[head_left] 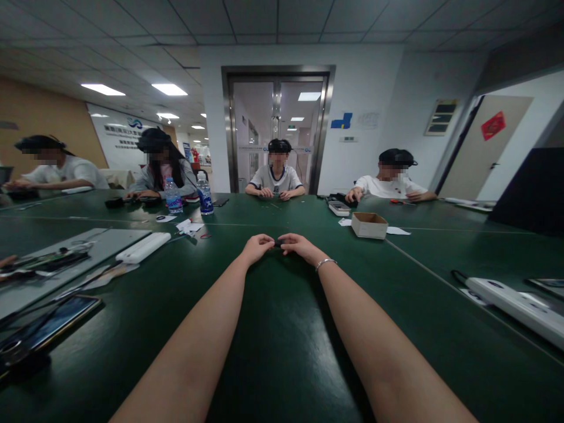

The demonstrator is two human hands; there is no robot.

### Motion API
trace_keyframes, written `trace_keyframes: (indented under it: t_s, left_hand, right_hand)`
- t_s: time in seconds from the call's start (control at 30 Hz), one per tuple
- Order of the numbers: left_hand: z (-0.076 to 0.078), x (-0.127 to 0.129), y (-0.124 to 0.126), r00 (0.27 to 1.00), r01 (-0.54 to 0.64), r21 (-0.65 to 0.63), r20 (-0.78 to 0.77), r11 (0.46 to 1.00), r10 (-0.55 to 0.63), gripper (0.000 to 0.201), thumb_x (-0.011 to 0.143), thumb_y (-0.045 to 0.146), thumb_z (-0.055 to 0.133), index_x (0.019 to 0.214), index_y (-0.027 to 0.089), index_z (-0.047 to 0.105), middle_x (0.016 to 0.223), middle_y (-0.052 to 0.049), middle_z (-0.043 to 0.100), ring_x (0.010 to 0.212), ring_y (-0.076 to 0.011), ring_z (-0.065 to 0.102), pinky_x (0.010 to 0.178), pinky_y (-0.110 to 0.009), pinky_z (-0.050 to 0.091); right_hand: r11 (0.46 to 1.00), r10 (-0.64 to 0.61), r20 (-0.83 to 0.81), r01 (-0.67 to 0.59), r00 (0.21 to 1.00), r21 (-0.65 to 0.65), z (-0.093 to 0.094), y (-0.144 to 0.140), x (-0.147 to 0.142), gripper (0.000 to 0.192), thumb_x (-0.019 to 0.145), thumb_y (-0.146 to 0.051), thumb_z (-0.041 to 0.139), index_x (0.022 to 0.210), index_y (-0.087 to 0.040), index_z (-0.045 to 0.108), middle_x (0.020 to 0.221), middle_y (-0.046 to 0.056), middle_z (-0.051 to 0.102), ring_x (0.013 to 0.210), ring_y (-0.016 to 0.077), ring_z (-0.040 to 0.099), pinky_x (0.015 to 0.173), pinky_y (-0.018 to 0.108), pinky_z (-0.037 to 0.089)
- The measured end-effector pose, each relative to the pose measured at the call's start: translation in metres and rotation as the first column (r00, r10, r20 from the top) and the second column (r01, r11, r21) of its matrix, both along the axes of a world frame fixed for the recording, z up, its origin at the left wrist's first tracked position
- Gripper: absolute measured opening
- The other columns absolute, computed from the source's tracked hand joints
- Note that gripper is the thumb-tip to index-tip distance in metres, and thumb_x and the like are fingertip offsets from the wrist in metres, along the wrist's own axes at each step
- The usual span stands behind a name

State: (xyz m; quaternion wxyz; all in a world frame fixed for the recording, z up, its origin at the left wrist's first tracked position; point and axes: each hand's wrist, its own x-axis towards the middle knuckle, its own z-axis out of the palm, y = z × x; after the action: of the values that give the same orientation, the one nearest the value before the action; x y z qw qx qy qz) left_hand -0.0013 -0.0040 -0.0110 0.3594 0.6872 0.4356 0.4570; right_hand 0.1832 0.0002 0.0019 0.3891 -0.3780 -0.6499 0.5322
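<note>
A: Holding something small and dark, both hands out over the green table [282,352]. Left hand [257,247] and right hand [299,245] meet fingertip to fingertip, each pinching one end of the small dark piece [278,242]. Too tiny for me to say what it is.

B: Where does it sit?

A: Between the two hands, just above the tabletop, dead centre in my view. One bracelet [325,264] on the right wrist.

B: Counts, quick.

A: Four other people seated round the table: two far left, one straight across by the glass doors [277,126], one at right. All have their hands on the table. Two water bottles [204,196] standing side by side near the second person. One open cardboard box [369,224], right of centre, with one white paper [398,231] beside it.

B: My side?

A: One phone [53,320] lying flat at lower left, screen up. One grey mat [66,258] above it with small parts on it, count I cannot tell. One long white bar [143,247] at the mat's edge. One white power strip [515,305] at far right. One small device [339,207] near the person on the right.
</note>
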Motion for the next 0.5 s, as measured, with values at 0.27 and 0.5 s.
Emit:
trace_keyframes:
  t_s: [0.27,0.5]
  left_hand:
    - [-0.0028,0.0009,0.0039,0.999,-0.002,-0.005,0.053,1.0,0.003,0.018,0.069,0.025,0.062,0.082,0.012,0.062,0.079,-0.007,0.065,0.07,-0.0158,0.06,0.074,-0.031,0.047]
    - [-0.0042,0.0007,0.0055,0.999,0.002,-0.008,0.048,1.0,-0.001,0.016,0.069,0.023,0.061,0.081,0.013,0.062,0.078,-0.007,0.065,0.07,-0.0154,0.06,0.074,-0.031,0.046]
  right_hand:
    - [1.0,-0.012,0.067,0.012,0.998,-0.004,0.0011,0.0004,-0.0035,0.012,0.086,-0.017,0.051,0.09,-0.009,0.06,0.075,0.006,0.064,0.055,0.009,0.059,0.056,0.018,0.049]
    - [1.0,-0.008,0.04,0.007,0.999,0.024,-0.0005,0.0015,-0.0012,0.017,0.081,-0.008,0.054,0.097,-0.012,0.059,0.085,0.004,0.063,0.055,0.0073,0.058,0.055,0.018,0.048]
